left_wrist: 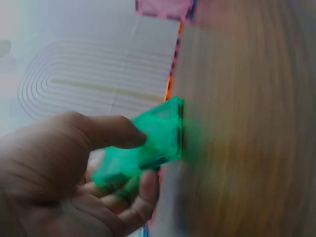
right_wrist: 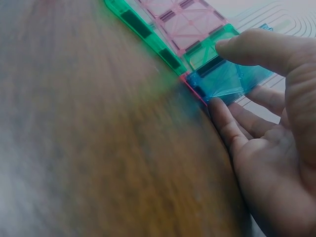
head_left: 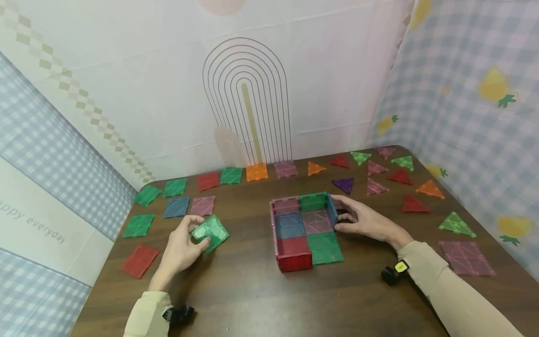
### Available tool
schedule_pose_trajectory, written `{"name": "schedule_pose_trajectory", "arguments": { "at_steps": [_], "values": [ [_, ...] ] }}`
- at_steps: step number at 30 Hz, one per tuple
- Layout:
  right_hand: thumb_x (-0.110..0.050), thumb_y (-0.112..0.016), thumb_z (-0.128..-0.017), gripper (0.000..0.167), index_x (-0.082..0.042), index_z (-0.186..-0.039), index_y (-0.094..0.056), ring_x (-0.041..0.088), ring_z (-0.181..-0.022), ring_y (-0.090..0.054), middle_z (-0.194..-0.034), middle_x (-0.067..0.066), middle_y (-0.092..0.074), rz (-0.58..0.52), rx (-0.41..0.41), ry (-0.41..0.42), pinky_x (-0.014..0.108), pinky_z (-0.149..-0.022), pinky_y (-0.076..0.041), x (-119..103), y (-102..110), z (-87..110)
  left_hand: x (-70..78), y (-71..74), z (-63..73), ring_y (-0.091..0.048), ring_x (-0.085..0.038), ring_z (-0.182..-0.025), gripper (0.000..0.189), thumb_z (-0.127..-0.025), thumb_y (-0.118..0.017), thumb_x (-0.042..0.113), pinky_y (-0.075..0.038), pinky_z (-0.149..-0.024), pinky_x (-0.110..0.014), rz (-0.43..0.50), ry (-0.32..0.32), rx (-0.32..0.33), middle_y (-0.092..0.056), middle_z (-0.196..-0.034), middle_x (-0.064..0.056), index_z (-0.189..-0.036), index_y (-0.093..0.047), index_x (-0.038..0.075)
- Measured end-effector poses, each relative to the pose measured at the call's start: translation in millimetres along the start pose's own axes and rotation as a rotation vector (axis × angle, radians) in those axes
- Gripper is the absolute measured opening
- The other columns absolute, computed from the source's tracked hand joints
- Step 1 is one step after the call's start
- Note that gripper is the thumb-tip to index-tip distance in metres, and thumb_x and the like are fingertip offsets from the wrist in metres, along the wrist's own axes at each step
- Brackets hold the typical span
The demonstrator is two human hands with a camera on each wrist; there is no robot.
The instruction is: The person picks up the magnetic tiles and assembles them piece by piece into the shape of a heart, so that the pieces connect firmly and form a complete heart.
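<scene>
My left hand (head_left: 182, 247) pinches a translucent green square magnetic tile (head_left: 212, 232) above the table, thumb on one face and fingers behind. In the left wrist view the green tile (left_wrist: 148, 140) is tilted and blurred. My right hand (head_left: 365, 219) holds a blue square tile (head_left: 331, 210) standing upright at the right side of a low box of magnetic tiles (head_left: 294, 253). The right wrist view shows thumb and fingertips on this blue tile (right_wrist: 222, 81). Pink, green and red tiles form other walls. A flat green tile (head_left: 325, 248) is the front right floor piece, without a front wall.
Loose square tiles, such as a red one (head_left: 140, 260) and a blue one (head_left: 176, 207), lie left and along the back. Several triangle tiles, including a purple one (head_left: 343, 185), are spread at the right. A large pink tile (head_left: 466, 258) lies beside my right forearm.
</scene>
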State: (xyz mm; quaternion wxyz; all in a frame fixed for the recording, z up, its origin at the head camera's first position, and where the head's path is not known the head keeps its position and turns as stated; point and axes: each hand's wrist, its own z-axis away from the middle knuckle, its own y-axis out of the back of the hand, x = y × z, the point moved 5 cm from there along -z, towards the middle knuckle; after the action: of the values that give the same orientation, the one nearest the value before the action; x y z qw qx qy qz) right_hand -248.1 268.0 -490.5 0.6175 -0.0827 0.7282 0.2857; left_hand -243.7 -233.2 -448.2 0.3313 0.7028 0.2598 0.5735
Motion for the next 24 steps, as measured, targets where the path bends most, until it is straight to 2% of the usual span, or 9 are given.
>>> {"name": "schedule_pose_trajectory", "arguments": {
  "at_steps": [2, 5, 8, 11, 14, 16, 18, 22, 24],
  "values": [
    [-0.01, -0.074, -0.108, 0.088, -0.008, -0.178, -0.02, 0.04, -0.139, -0.06, -0.168, 0.028, -0.041, 0.0, -0.001, 0.005, 0.026, -0.106, -0.057, 0, 0, -0.5, 8.3, -1.1, -0.3, -0.074, -0.033, -0.099, 0.044, -0.099, -0.084, 0.01, -0.061, -0.083, -0.039, 0.071, -0.051, 0.022, -0.076, -0.133, -0.019, -0.138, -0.063, 0.008],
    [-0.01, -0.074, -0.108, 0.088, -0.009, -0.178, -0.021, 0.039, -0.14, -0.06, -0.168, 0.029, -0.042, -0.005, -0.006, 0.01, 0.026, -0.107, -0.057, 0, 0, -0.9, 31.1, 1.0, 2.5, -0.077, -0.022, -0.106, 0.035, -0.099, -0.084, 0.008, -0.063, -0.084, -0.028, 0.187, -0.153, 0.069, -0.08, -0.123, -0.012, -0.131, -0.071, 0.008],
    [-0.01, -0.074, -0.108, 0.088, -0.008, -0.178, -0.021, 0.038, -0.139, -0.061, -0.168, 0.029, -0.042, -0.013, -0.006, 0.007, 0.027, -0.106, -0.058, 0, 1, -0.5, 67.5, 2.9, 6.0, -0.076, -0.016, -0.094, 0.03, -0.096, -0.086, 0.002, -0.065, -0.078, -0.027, 0.316, -0.289, 0.076, -0.08, -0.11, -0.009, -0.123, -0.074, 0.007],
    [-0.01, -0.074, -0.108, 0.088, -0.008, -0.178, -0.021, 0.037, -0.139, -0.061, -0.168, 0.029, -0.041, -0.015, 0.0, 0.005, 0.026, -0.106, -0.058, 1, 2, 0.9, 111.2, -2.9, 9.2, -0.076, -0.013, -0.088, 0.029, -0.093, -0.087, 0.0, -0.067, -0.075, -0.032, 0.384, -0.415, 0.022, -0.081, -0.106, -0.005, -0.118, -0.075, 0.009],
    [-0.01, -0.074, -0.108, 0.088, -0.008, -0.177, -0.021, 0.037, -0.139, -0.06, -0.167, 0.029, -0.041, -0.014, 0.001, 0.008, 0.026, -0.106, -0.057, 2, 3, 1.9, 151.2, -20.4, 14.9, -0.076, -0.012, -0.082, 0.029, -0.09, -0.088, 0.001, -0.067, -0.075, -0.035, 0.404, -0.502, -0.06, -0.081, -0.102, 0.0, -0.113, -0.076, 0.013],
    [-0.01, -0.074, -0.108, 0.088, -0.008, -0.177, -0.021, 0.037, -0.139, -0.06, -0.167, 0.029, -0.041, -0.015, -0.002, 0.01, 0.027, -0.106, -0.057, 3, 3, 2.5, 174.8, -36.6, 22.1, -0.075, -0.01, -0.082, 0.028, -0.088, -0.089, 0.002, -0.067, -0.075, -0.035, 0.409, -0.557, -0.111, -0.081, -0.1, 0.002, -0.11, -0.077, 0.014],
    [-0.01, -0.074, -0.108, 0.088, -0.009, -0.178, -0.021, 0.037, -0.139, -0.06, -0.168, 0.028, -0.041, -0.016, -0.004, 0.01, 0.027, -0.107, -0.058, 3, 1, 2.6, 194.3, -55.4, 31.3, -0.072, -0.005, -0.078, 0.028, -0.086, -0.09, 0.003, -0.066, -0.07, -0.032, 0.413, -0.598, -0.158, -0.081, -0.099, 0.004, -0.108, -0.078, 0.015],
    [-0.01, -0.074, -0.108, 0.088, -0.01, -0.178, -0.021, 0.04, -0.14, -0.06, -0.168, 0.027, -0.042, -0.015, -0.006, 0.013, 0.029, -0.107, -0.058, 2, 0, 1.4, 216.6, -93.7, 47.2, -0.068, 0.003, -0.082, 0.026, -0.083, -0.094, 0.006, -0.063, -0.072, -0.024, 0.357, -0.649, -0.21, -0.08, -0.097, 0.006, -0.104, -0.08, 0.016],
    [-0.01, -0.074, -0.108, 0.087, -0.01, -0.177, -0.022, 0.042, -0.141, -0.058, -0.169, 0.027, -0.041, -0.015, -0.007, 0.015, 0.03, -0.107, -0.058, 1, -1, 0.2, 221.0, -109.0, 52.2, -0.067, 0.003, -0.091, 0.025, -0.082, -0.096, 0.01, -0.057, -0.086, -0.022, 0.286, -0.666, -0.189, -0.079, -0.094, 0.009, -0.1, -0.082, 0.017]
  ]
}}
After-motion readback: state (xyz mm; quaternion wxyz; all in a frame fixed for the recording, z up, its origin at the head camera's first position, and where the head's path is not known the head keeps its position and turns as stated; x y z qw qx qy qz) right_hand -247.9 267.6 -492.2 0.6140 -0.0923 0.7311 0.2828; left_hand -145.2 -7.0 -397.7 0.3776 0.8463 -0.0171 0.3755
